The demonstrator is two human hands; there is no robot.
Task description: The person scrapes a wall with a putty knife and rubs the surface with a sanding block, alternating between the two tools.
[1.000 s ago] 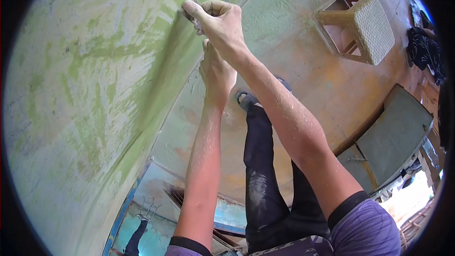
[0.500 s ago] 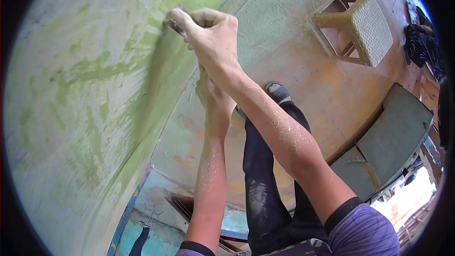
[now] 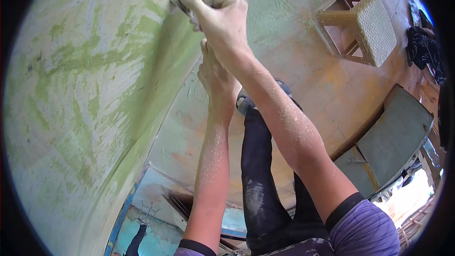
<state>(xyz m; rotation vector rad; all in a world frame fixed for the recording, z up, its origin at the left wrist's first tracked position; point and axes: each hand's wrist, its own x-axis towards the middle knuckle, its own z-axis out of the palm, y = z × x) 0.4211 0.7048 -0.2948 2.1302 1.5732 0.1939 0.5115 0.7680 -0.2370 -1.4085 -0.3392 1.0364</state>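
My right hand point(image 3: 225, 21) is closed round a thin, dark greyish scraper blade point(image 3: 182, 7), its edge close to the green painted wall point(image 3: 95, 90). The blade is blurred and mostly covered by the fingers, so contact with the wall cannot be made out. Just below, my left hand point(image 3: 218, 78) is partly hidden behind the right wrist. Its fingers look curled, and whatever they hold does not show. Pale patches and streaks mark the wall where the green paint is thin or gone. Light flakes cling to both forearms.
Green flakes lie on the floor point(image 3: 279, 14) along the wall. A woven-pattern plastic stool point(image 3: 377, 31) stands at upper right, with a grey panel-like piece point(image 3: 395, 132) below it. Dark patterned cloth point(image 3: 419, 47) lies at the far right. My sandalled feet are beneath my arms.
My right hand has moved up in the view with the scraper blade, still along the wall. The left hand has shifted slightly right and shows more. The view itself has moved a little.
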